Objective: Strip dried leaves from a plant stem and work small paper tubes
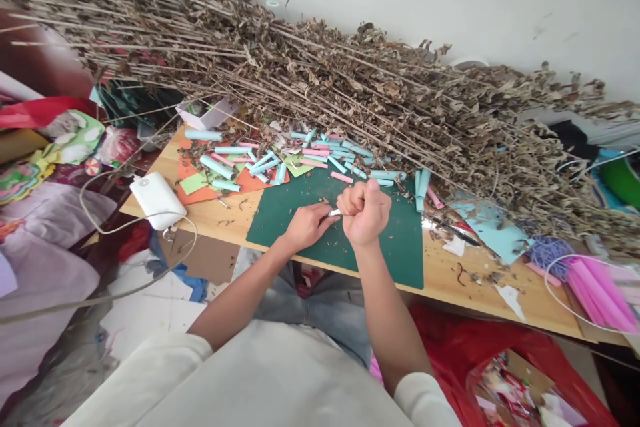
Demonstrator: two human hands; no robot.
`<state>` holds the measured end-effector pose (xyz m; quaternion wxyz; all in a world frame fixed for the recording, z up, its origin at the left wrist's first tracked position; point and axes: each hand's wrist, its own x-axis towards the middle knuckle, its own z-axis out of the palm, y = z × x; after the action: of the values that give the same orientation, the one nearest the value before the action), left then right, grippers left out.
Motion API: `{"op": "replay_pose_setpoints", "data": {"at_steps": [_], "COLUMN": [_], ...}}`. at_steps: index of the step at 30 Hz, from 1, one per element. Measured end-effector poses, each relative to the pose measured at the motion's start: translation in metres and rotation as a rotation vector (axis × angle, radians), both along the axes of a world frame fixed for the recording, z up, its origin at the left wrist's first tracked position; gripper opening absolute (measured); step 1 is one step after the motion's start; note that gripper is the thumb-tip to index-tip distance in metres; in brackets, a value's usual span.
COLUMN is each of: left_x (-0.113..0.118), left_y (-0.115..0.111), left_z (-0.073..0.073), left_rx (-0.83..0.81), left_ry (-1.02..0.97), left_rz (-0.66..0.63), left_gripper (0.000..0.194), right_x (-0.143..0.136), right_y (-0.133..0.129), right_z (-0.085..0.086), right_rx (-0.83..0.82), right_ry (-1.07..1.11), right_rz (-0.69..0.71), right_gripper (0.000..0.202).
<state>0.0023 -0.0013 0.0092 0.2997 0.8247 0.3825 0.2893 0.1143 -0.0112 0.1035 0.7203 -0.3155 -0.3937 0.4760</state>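
My left hand rests low over the green cutting mat, its fingers closed around a small white stick-like piece. One end of that piece points toward my right hand, which is curled into a fist with the thumb up, just beside it. Whether the fist also grips the white piece or something else is hidden. Beyond both hands lie several rolled paper tubes, such as a blue tube and a pink tube, among dry leaf crumbs.
A large heap of dried leafy stalks spans the back of the wooden table. To the left are a white power bank with a cable and orange paper. Purple string and pink paper lie right, above a red bag.
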Motion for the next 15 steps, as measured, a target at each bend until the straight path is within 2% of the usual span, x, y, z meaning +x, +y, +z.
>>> {"op": "replay_pose_setpoints", "data": {"at_steps": [10, 15], "left_x": [-0.001, 0.0], "left_y": [0.0, 0.0], "left_z": [-0.002, -0.002], "left_rx": [0.053, 0.036], "left_ry": [0.021, 0.038], "left_rz": [-0.003, -0.002], "left_gripper": [0.033, 0.029], "right_x": [-0.001, -0.003], "right_y": [0.002, 0.006], "right_z": [-0.005, -0.012], "right_rx": [-0.046, -0.099], "right_ry": [-0.074, -0.082], "right_rz": [0.044, -0.032], "right_gripper": [0.062, 0.062]}}
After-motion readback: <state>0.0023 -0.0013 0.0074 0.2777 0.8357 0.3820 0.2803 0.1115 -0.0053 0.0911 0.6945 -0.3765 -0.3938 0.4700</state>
